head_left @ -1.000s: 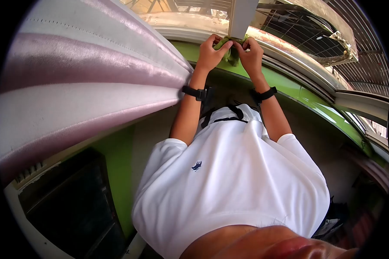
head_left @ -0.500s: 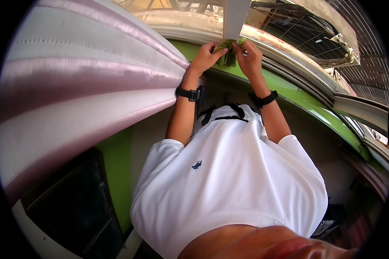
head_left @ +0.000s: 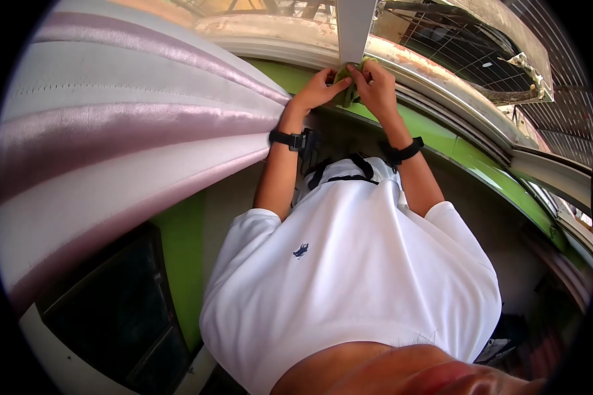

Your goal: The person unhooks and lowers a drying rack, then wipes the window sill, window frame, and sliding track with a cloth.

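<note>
A crumpled green cloth (head_left: 348, 92) is bunched between my two hands, at the foot of the upright white window post (head_left: 353, 33). My left hand (head_left: 317, 90) pinches the cloth's left side with thumb and fingers. On its right side my right hand (head_left: 374, 85) grips it, fingers bent and close to the post. Part of the cloth is hidden behind the fingers. Both hands are over the green ledge (head_left: 435, 131) along the window, and each wrist wears a black strap.
A pink and white curtain (head_left: 145, 125) spreads across the left, touching my left forearm. Window tracks (head_left: 454, 108) run down to the right. Outside is a metal grille (head_left: 454, 46). A dark panel (head_left: 112, 309) stands at lower left.
Both hands have shifted slightly left along the window with the cloth. The cloth is bunched smaller between them, and the curtain's folds have moved.
</note>
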Available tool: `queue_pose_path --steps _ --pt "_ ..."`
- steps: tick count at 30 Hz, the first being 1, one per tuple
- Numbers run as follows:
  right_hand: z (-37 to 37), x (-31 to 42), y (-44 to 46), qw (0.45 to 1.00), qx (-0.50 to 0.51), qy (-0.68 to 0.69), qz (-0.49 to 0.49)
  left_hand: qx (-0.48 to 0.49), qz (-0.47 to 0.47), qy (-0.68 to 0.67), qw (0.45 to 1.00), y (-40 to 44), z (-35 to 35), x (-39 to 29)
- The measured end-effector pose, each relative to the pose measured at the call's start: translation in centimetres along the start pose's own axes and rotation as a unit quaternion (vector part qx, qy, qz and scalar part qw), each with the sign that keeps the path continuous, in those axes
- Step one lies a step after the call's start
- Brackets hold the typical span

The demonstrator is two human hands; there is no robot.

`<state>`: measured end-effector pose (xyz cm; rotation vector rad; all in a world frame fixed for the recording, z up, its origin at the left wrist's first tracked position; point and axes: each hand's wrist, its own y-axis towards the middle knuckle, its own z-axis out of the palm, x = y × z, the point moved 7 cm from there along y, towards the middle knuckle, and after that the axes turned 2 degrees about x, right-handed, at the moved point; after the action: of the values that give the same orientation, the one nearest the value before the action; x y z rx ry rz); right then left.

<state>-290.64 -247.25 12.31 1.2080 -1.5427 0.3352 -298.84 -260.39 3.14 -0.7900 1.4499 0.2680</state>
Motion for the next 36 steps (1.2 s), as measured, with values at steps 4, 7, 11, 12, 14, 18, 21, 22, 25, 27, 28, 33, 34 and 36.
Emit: queue_pose_path --steps 4,7,11,12,14,18,21,22,25,27,28,33,34,36 --pt "2.0 -3.9 -1.7 0.995 0.038 -0.047 0.076 0.093 -0.24 0.058 0.965 -1.6 0.6 0.6" --pt "2.2 -4.6 -2.2 0.995 0.029 -0.053 0.077 0.095 -0.008 0.017 0.995 -0.9 1.4 0.3" --pt "2.0 -3.9 -2.0 0.994 0.065 -0.02 0.086 0.055 0.019 -0.012 0.998 -0.4 0.8 1.7" --pt "2.1 -3.7 -2.1 0.993 0.086 -0.011 0.075 0.045 0.012 -0.037 0.998 -0.5 0.3 2.0" --pt "1.9 -3.8 -2.5 0.991 0.116 0.0 0.061 0.026 0.003 -0.067 0.997 -0.7 -1.3 3.1" --pt "0.1 -3.0 -2.6 0.993 0.102 0.013 0.059 -0.168 -0.001 -0.213 0.963 -1.0 -10.1 7.6" --pt "-1.1 -2.0 -1.4 0.998 0.048 0.03 0.042 -0.315 -0.017 -0.29 0.903 -2.5 -15.4 8.4" --pt "-1.8 -1.1 -0.8 0.998 0.007 0.056 0.006 -0.373 -0.004 -0.318 0.871 -2.9 -17.2 9.1" --pt "-2.9 1.7 1.4 0.998 -0.043 0.013 -0.042 -0.437 0.006 -0.298 0.848 -2.3 -20.1 11.1" --pt "-2.6 3.0 2.7 0.998 -0.05 -0.01 -0.047 -0.495 -0.03 -0.19 0.847 -2.4 -20.5 10.4" --pt "-2.3 3.4 3.3 0.996 -0.057 -0.03 -0.056 -0.487 -0.028 -0.188 0.852 -1.8 -19.7 9.7" --pt "-1.3 4.4 3.0 0.986 -0.084 -0.143 -0.016 -0.421 -0.001 -0.118 0.899 -2.5 -14.0 6.9" --pt "-1.0 4.2 2.8 0.986 -0.097 -0.136 -0.003 -0.372 0.027 -0.096 0.923 -1.9 -13.0 6.4" --pt "-0.4 4.6 2.4 0.986 -0.107 -0.13 0.015 -0.355 0.016 -0.094 0.93 -2.0 -13.0 6.4"
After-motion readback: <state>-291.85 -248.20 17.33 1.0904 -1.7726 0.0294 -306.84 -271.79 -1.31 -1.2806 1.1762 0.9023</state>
